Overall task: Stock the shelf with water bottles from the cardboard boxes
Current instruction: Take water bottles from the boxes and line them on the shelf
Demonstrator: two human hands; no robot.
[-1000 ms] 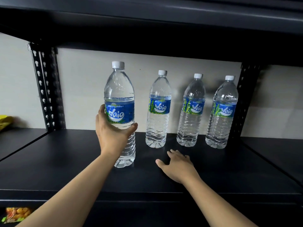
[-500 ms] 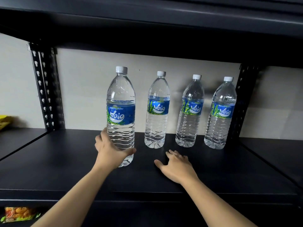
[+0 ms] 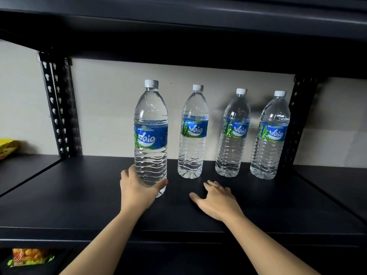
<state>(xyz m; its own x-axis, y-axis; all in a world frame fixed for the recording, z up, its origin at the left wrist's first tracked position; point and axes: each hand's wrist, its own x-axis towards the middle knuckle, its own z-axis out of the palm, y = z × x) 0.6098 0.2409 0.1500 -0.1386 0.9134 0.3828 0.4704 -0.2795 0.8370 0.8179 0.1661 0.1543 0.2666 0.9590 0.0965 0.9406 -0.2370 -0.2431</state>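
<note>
A clear water bottle (image 3: pixel 151 133) with a blue label and white cap stands upright on the black shelf (image 3: pixel 79 195), nearer to me than the others. My left hand (image 3: pixel 137 189) wraps around its base. Three matching bottles stand in a row by the back wall: one (image 3: pixel 193 132) just right of the held one, another (image 3: pixel 233 133) further right, and the last (image 3: pixel 271 135) beside the right upright. My right hand (image 3: pixel 216 199) lies flat on the shelf in front of that row, fingers spread, holding nothing. No cardboard boxes are in view.
Perforated black uprights stand at the left (image 3: pixel 57 108) and right (image 3: pixel 297 120) of this bay. A yellow packet (image 3: pixel 8 147) lies on the neighbouring shelf to the left. A snack packet (image 3: pixel 27 257) shows on the level below. The upper shelf (image 3: pixel 178 20) hangs low overhead.
My left hand has slid down from the bottle's label to its base, and the bottle now stands a little further back on the shelf. My right hand has stayed put.
</note>
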